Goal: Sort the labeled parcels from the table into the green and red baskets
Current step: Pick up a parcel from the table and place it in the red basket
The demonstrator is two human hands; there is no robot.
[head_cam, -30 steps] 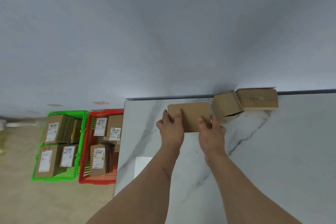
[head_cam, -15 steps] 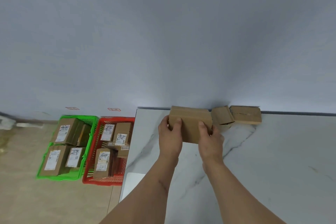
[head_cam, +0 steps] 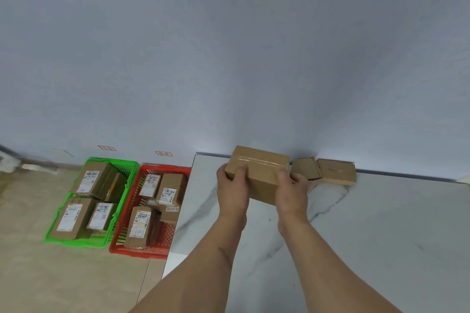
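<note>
- We grip the box [head_cam: 258,174] with both hands, our left hand [head_cam: 232,189] curled round its left end and our right hand [head_cam: 292,192] round its right end, above the far edge of the surface [head_cam: 381,223].
- It looks like stiff, taped cardboard, probably light; the short ends seem the surest hold, since the tape may be slick.
- Its label is not in view.
- Compared with half a second ago, the box is tilted up, showing its taped face.
- Two more boxes [head_cam: 323,170] remain by the wall; the green basket [head_cam: 127,164] and the red basket [head_cam: 122,249] sit on the floor to our left.
</note>
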